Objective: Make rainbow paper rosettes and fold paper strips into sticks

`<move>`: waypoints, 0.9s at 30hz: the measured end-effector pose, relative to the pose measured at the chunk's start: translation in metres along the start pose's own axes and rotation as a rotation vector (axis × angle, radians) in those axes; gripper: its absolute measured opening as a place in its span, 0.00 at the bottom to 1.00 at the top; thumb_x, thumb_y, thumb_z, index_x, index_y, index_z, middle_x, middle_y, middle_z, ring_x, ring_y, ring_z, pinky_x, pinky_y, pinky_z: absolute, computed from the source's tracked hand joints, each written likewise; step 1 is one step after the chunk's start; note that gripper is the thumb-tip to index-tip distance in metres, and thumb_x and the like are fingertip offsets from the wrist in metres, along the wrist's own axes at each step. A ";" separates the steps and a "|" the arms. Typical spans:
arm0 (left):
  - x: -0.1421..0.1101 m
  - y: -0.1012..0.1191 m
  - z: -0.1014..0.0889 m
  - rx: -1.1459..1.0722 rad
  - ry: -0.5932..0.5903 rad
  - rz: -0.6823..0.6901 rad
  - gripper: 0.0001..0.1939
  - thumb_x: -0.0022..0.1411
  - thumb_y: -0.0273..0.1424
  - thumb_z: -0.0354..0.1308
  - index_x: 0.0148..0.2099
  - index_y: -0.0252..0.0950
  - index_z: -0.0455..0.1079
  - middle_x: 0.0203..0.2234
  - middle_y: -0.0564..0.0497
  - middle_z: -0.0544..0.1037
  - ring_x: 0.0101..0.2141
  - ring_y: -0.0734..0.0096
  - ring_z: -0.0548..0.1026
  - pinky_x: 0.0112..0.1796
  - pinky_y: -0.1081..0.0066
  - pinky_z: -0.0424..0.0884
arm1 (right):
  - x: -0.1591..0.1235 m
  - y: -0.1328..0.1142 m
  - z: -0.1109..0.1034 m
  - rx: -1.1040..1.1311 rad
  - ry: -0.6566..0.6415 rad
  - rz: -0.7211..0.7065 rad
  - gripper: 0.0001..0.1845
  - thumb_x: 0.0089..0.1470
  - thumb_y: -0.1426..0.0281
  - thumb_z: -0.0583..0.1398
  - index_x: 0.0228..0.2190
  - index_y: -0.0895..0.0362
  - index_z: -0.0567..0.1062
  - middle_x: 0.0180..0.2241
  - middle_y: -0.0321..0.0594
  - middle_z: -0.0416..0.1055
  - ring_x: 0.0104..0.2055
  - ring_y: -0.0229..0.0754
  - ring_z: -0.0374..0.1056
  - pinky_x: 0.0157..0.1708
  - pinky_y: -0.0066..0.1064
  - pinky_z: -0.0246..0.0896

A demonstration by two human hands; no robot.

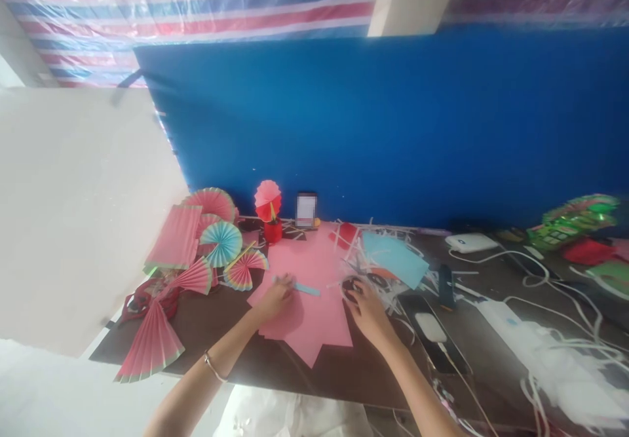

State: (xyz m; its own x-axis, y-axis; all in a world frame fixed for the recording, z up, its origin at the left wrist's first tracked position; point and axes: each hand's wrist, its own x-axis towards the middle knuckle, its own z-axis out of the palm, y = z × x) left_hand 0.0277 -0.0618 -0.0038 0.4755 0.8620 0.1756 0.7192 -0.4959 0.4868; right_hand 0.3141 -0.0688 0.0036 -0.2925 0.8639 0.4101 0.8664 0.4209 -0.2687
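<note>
My left hand (276, 298) rests on a stack of pink paper sheets (314, 293) and its fingers are closed on a small light-blue strip (305, 287) that sticks out to the right. My right hand (366, 307) lies at the right edge of the pink sheets, fingers curled over a dark ring-shaped thing (351, 286) that looks like scissors handles. Light-blue paper (396, 258) lies just beyond the right hand among white paper strips.
Folded pink and teal paper fans (211, 240) crowd the table's left side, with a red cup (273, 230) holding a fan and a phone (306, 209) against the blue backboard (393, 129). White cables, a white device (472, 242) and green-red decorations (574, 217) fill the right.
</note>
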 end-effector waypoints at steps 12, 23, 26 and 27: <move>0.002 0.043 -0.010 -0.106 0.215 0.009 0.20 0.57 0.22 0.45 0.51 0.36 0.65 0.51 0.43 0.69 0.55 0.60 0.62 0.54 0.51 0.59 | 0.005 -0.016 -0.029 0.227 0.235 0.121 0.12 0.57 0.65 0.50 0.34 0.57 0.71 0.32 0.47 0.73 0.37 0.48 0.69 0.43 0.44 0.60; 0.004 0.115 -0.014 0.100 0.429 0.276 0.13 0.63 0.27 0.47 0.50 0.34 0.61 0.39 0.44 0.75 0.42 0.66 0.73 0.50 0.57 0.65 | 0.004 -0.093 -0.053 1.094 0.226 0.467 0.19 0.48 0.61 0.61 0.41 0.57 0.73 0.39 0.46 0.74 0.41 0.48 0.71 0.39 0.40 0.70; -0.002 0.100 -0.008 0.198 0.327 0.343 0.17 0.64 0.24 0.42 0.55 0.31 0.57 0.34 0.46 0.77 0.37 0.67 0.74 0.49 0.59 0.66 | 0.001 -0.092 -0.043 1.152 0.229 0.494 0.16 0.45 0.62 0.63 0.36 0.57 0.76 0.37 0.45 0.75 0.37 0.48 0.72 0.37 0.41 0.71; -0.004 0.096 -0.007 0.211 0.283 0.357 0.19 0.64 0.22 0.41 0.57 0.31 0.55 0.33 0.46 0.77 0.37 0.67 0.74 0.49 0.58 0.66 | 0.001 -0.092 -0.041 1.154 0.228 0.492 0.15 0.44 0.62 0.64 0.34 0.58 0.76 0.36 0.45 0.75 0.37 0.48 0.72 0.36 0.41 0.71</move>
State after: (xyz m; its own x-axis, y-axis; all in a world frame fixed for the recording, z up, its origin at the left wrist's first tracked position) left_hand 0.0910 -0.1122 0.0484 0.5761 0.6146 0.5389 0.6372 -0.7506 0.1749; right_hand 0.2510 -0.1179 0.0640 0.1332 0.9778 0.1614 -0.0236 0.1660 -0.9858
